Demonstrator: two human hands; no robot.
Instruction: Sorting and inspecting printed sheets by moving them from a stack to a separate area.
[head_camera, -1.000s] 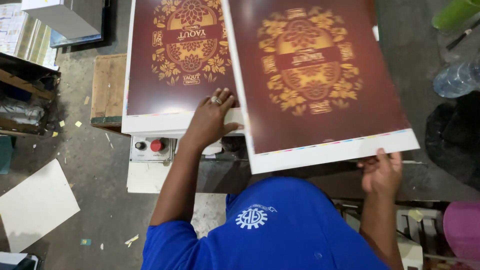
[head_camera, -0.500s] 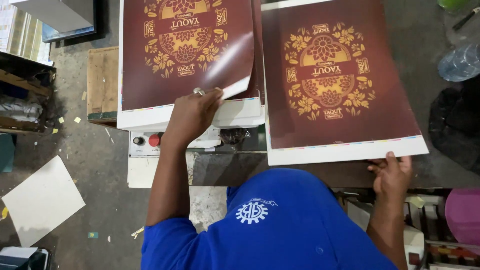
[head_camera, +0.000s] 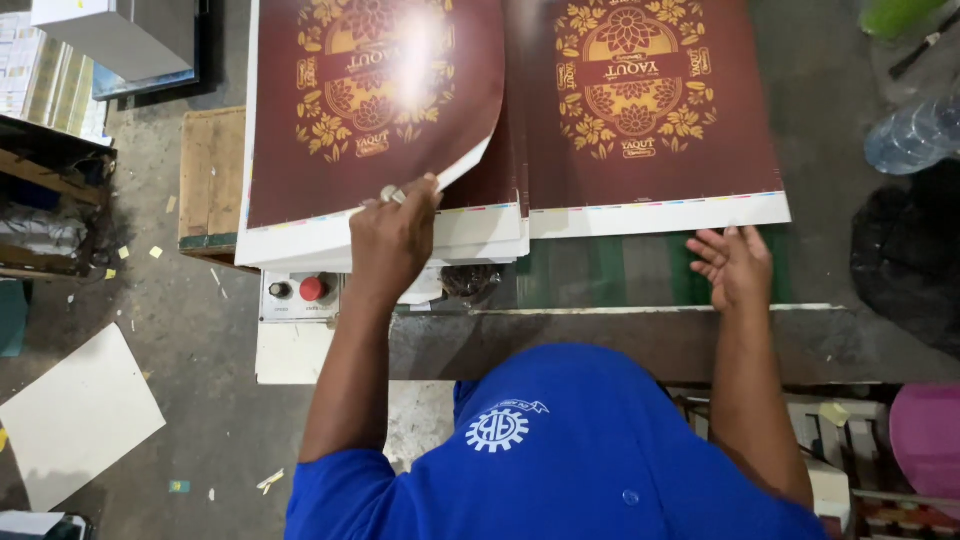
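On the stack (head_camera: 300, 245), left hand (head_camera: 392, 235) pinching lifted maroon sheet (head_camera: 370, 110) corner, right hand (head_camera: 735, 265) spread, empty, just below second sheet (head_camera: 640, 110)

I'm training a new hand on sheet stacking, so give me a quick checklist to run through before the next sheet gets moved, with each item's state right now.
1. Left hand grips the lifted corner of the top maroon printed sheet with gold ornament: ok.
2. Only one sheet lifted from the left stack of printed sheets: cannot tell.
3. Right hand free and open: ok, resting near the edge of the right maroon printed sheet, holding nothing.
4. Right sheet lying flat: ok.
5. Red round button on the grey control panel clear of the hands: ok.
6. Left stack edges squared: not ok, sheets slightly offset.
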